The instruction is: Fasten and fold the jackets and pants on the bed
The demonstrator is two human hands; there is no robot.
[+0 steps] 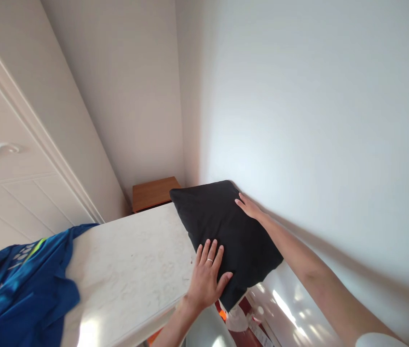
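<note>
A black, flat, four-sided piece of fabric (226, 226), like a folded garment or a thin cushion, lies at the right end of the white surface against the wall. My left hand (204, 279), with a ring on one finger, rests on its near left part, fingers stretched out and thumb apart. On its far right edge lies my right hand (250, 207), fingers extended over the fabric near the wall. Neither hand is wrapped round the cloth. To the left, a blue garment (38, 284) with a yellow-green stripe lies crumpled on the white surface (132, 255).
A white wall (316, 120) runs along the right side. Behind the white surface stands a brown wooden piece of furniture (156, 190). A white panelled cabinet (20, 193) is at the left. Red and white items (238, 318) show below the black fabric.
</note>
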